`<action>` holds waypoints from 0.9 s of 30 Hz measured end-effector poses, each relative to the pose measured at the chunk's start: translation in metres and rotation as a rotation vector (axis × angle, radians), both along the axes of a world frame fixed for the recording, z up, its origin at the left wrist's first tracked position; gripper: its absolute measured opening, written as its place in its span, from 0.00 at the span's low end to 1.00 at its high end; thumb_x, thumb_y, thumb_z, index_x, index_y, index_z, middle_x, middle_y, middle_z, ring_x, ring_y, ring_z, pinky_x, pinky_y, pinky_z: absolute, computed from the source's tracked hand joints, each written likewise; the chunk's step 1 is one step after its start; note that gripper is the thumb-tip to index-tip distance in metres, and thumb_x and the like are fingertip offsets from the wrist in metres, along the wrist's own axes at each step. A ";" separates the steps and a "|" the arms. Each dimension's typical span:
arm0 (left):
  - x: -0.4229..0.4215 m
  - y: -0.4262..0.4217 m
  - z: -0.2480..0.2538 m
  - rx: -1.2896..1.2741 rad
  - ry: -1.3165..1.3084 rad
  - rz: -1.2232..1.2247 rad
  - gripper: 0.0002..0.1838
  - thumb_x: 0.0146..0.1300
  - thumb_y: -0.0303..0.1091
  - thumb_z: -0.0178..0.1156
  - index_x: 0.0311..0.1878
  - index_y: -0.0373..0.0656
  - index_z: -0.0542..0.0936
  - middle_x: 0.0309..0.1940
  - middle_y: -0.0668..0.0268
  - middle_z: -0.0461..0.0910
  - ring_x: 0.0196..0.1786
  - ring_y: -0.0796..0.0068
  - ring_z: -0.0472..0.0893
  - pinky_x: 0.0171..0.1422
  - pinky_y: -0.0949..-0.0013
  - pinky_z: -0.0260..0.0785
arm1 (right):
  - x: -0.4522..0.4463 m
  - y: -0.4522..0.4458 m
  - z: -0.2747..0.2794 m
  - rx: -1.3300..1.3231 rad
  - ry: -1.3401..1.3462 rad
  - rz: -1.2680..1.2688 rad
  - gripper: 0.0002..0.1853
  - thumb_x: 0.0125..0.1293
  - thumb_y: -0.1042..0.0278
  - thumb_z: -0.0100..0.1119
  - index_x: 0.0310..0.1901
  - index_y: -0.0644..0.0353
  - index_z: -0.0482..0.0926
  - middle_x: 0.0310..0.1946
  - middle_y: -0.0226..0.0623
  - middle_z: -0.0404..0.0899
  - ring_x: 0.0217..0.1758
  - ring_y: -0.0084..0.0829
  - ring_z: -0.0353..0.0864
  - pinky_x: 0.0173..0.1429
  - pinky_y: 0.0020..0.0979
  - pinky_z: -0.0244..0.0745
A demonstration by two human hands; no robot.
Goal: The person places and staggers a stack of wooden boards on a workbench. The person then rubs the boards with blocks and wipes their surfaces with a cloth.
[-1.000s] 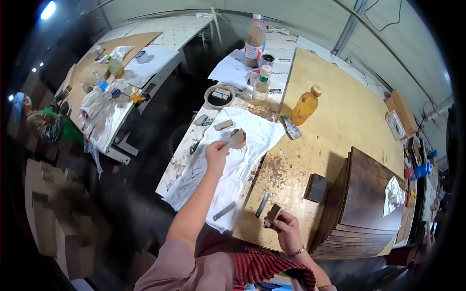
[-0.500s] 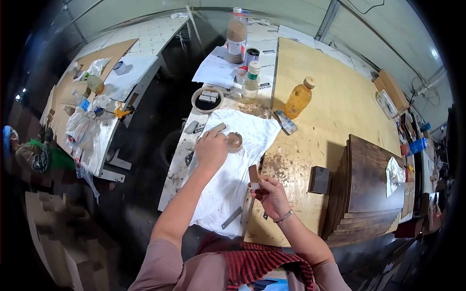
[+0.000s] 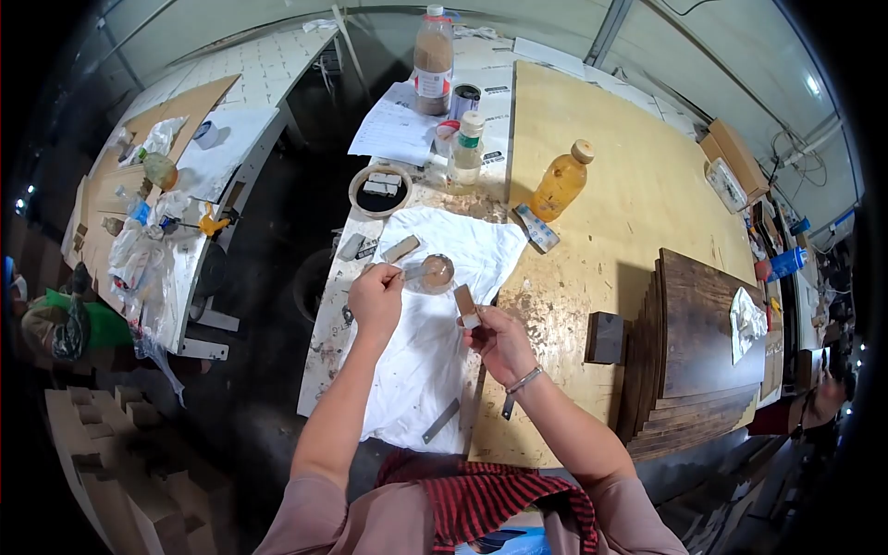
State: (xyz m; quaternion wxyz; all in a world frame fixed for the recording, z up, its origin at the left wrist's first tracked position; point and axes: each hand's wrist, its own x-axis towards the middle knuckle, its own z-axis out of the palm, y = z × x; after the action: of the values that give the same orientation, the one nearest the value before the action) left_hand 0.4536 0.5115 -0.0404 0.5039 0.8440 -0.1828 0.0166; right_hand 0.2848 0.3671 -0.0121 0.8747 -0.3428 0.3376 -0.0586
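Left hand [image 3: 375, 301] pinches a thin blade [image 3: 415, 273] at the cup [image 3: 437, 271] just beyond; right hand [image 3: 502, 347] pinches a brown block [image 3: 466, 302]. A careless sideways push could tip that cup.

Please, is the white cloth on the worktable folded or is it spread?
Spread: the white cloth lies wide across the worktable, wrinkled but not folded up, with a metal strip on it.

A workbench [image 3: 548, 314] carries a white cloth [image 3: 418, 347] and bottles.
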 end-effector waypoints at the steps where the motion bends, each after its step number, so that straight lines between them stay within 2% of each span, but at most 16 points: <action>1: 0.000 0.002 -0.002 -0.026 0.007 0.006 0.03 0.57 0.27 0.68 0.32 0.40 0.84 0.28 0.62 0.82 0.30 0.62 0.82 0.35 0.63 0.71 | 0.004 -0.001 0.001 -0.001 0.000 0.001 0.12 0.76 0.67 0.50 0.47 0.68 0.78 0.39 0.45 0.84 0.34 0.29 0.82 0.42 0.30 0.81; 4: 0.000 0.004 -0.005 -0.072 0.033 0.004 0.03 0.59 0.26 0.68 0.33 0.38 0.83 0.27 0.62 0.81 0.29 0.67 0.81 0.34 0.66 0.70 | 0.012 -0.001 0.002 -0.001 0.006 -0.007 0.12 0.76 0.67 0.51 0.46 0.68 0.78 0.39 0.44 0.84 0.34 0.29 0.81 0.43 0.30 0.80; 7: -0.003 0.003 -0.011 -0.173 0.205 0.024 0.03 0.60 0.24 0.67 0.33 0.36 0.83 0.26 0.66 0.81 0.27 0.76 0.77 0.33 0.69 0.67 | 0.017 0.000 0.002 0.009 0.014 -0.030 0.11 0.75 0.68 0.53 0.45 0.69 0.79 0.38 0.42 0.84 0.33 0.28 0.80 0.42 0.29 0.79; 10: -0.006 0.008 -0.016 -0.481 0.584 0.018 0.02 0.61 0.24 0.66 0.35 0.36 0.84 0.27 0.70 0.80 0.28 0.83 0.73 0.34 0.74 0.64 | 0.025 -0.001 -0.002 0.010 0.011 -0.048 0.10 0.74 0.69 0.53 0.44 0.69 0.79 0.37 0.43 0.84 0.33 0.29 0.80 0.42 0.29 0.79; 13: -0.021 0.017 -0.007 -0.589 0.752 -0.025 0.03 0.62 0.24 0.64 0.38 0.37 0.84 0.29 0.73 0.80 0.30 0.85 0.72 0.36 0.78 0.61 | 0.032 -0.002 -0.009 0.020 0.007 -0.072 0.09 0.73 0.70 0.53 0.43 0.68 0.79 0.37 0.43 0.83 0.33 0.29 0.80 0.41 0.30 0.80; 17: -0.048 0.015 0.006 -0.556 0.768 -0.115 0.02 0.64 0.24 0.61 0.36 0.38 0.82 0.26 0.74 0.77 0.29 0.86 0.69 0.35 0.78 0.60 | 0.037 -0.002 -0.018 0.050 0.014 -0.113 0.10 0.72 0.69 0.53 0.42 0.68 0.79 0.36 0.43 0.84 0.33 0.29 0.81 0.41 0.30 0.80; 20: -0.044 0.013 -0.012 -0.516 0.706 -0.124 0.03 0.63 0.27 0.63 0.38 0.39 0.82 0.28 0.72 0.79 0.31 0.84 0.72 0.38 0.76 0.63 | 0.037 0.000 -0.017 0.072 0.007 -0.083 0.11 0.72 0.69 0.54 0.43 0.69 0.80 0.36 0.44 0.84 0.33 0.29 0.81 0.41 0.30 0.80; 24: -0.037 0.011 -0.010 -0.577 0.632 -0.055 0.01 0.65 0.25 0.60 0.38 0.38 0.80 0.29 0.72 0.78 0.31 0.84 0.71 0.37 0.78 0.62 | 0.036 0.003 -0.011 0.091 0.012 -0.071 0.11 0.71 0.69 0.54 0.43 0.70 0.81 0.36 0.45 0.85 0.32 0.30 0.81 0.41 0.29 0.80; 27: -0.056 0.012 -0.005 -0.553 0.632 -0.110 0.01 0.67 0.23 0.59 0.38 0.38 0.79 0.28 0.73 0.76 0.30 0.85 0.70 0.35 0.78 0.61 | 0.036 0.002 -0.010 0.084 0.019 -0.135 0.12 0.71 0.69 0.54 0.43 0.71 0.81 0.37 0.46 0.85 0.32 0.30 0.80 0.41 0.29 0.80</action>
State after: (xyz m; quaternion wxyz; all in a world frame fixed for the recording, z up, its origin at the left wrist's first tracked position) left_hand 0.3971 0.5236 -0.0458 0.7430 0.6294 -0.0528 -0.2214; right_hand 0.3210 0.3693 -0.0217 0.8792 -0.2826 0.3705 -0.0999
